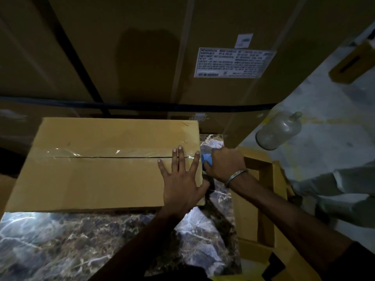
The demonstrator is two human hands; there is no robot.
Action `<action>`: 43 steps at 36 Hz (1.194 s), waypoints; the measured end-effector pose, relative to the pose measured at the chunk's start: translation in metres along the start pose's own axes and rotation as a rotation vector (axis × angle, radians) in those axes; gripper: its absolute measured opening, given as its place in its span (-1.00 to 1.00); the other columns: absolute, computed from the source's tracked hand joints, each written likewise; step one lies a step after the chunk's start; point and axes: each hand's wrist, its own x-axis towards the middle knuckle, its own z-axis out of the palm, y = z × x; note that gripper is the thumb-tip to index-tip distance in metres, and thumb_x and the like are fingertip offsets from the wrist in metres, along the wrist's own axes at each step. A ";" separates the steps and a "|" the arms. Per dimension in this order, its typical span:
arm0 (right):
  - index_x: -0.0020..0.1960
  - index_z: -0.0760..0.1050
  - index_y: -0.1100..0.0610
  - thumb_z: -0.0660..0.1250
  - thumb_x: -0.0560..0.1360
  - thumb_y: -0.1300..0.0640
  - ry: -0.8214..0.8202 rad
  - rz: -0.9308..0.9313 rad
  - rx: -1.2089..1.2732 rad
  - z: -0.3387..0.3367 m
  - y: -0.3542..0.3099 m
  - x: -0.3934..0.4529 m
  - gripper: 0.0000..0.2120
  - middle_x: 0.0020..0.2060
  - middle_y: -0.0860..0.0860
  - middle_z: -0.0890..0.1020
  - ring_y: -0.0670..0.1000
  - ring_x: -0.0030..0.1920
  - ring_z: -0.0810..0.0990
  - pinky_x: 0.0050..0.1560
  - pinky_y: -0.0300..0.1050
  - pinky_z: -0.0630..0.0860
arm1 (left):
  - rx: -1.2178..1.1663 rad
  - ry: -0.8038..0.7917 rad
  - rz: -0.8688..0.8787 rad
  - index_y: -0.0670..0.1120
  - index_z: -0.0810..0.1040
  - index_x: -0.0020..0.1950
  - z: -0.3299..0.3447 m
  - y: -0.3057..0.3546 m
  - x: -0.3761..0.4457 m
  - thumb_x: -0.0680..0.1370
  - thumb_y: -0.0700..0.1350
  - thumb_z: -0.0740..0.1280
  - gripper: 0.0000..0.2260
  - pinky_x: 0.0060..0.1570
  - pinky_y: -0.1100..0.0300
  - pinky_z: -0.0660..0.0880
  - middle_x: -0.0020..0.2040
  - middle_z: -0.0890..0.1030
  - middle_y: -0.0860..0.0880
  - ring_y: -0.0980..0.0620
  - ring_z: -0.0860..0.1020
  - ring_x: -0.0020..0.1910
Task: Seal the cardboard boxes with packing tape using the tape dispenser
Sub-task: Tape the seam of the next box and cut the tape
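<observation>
A closed cardboard box [91,179] lies on a dark marble table [60,244]. Clear packing tape [101,153] runs along its centre seam from the left edge to the right edge. My left hand [180,179] lies flat with spread fingers on the box top near its right end, fingertips over the taped seam. My right hand [225,165] grips the tape dispenser [207,160], whose blue part shows just past the box's right edge. Most of the dispenser is hidden by the hand.
Tall cardboard cartons [162,57] with a white label [233,62] and dark straps stand right behind the table. An open cardboard box [261,199] sits low on the right. A translucent plastic bottle [278,130] lies on the concrete floor at right.
</observation>
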 end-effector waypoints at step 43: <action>-0.12 0.59 0.16 0.31 0.59 -0.11 -0.207 0.314 0.565 0.232 -0.033 -0.125 -0.66 -0.17 0.18 0.66 0.23 -0.08 0.65 -0.17 0.00 0.50 | -0.040 -0.022 0.313 0.07 0.01 0.75 0.003 -0.004 0.008 0.72 0.30 -0.01 -0.37 0.63 -0.27 -0.10 0.74 -0.09 -0.14 -0.07 -0.17 0.72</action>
